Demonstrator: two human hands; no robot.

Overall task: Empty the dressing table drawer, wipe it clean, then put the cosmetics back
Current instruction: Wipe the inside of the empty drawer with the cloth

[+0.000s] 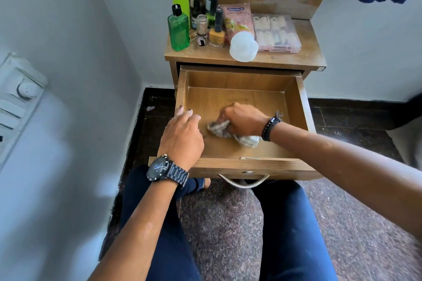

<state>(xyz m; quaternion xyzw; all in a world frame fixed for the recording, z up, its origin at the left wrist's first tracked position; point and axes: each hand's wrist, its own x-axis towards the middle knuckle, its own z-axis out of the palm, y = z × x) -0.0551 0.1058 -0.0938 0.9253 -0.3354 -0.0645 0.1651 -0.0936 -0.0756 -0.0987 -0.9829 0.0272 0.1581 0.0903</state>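
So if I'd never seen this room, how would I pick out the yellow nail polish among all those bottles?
Start at the wooden dressing table, above the open drawer. A cluster of bottles stands on the left of its top, and the yellow nail polish is in that cluster's front row, just left of the pink tube. It is the only squat yellow bottle, topped by a tall black cap.

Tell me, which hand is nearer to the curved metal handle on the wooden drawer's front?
Left. The left hand rests on the wooden drawer's left front corner, just above and left of the curved metal handle. The right hand is deeper inside, gripping the crumpled grey cloth.
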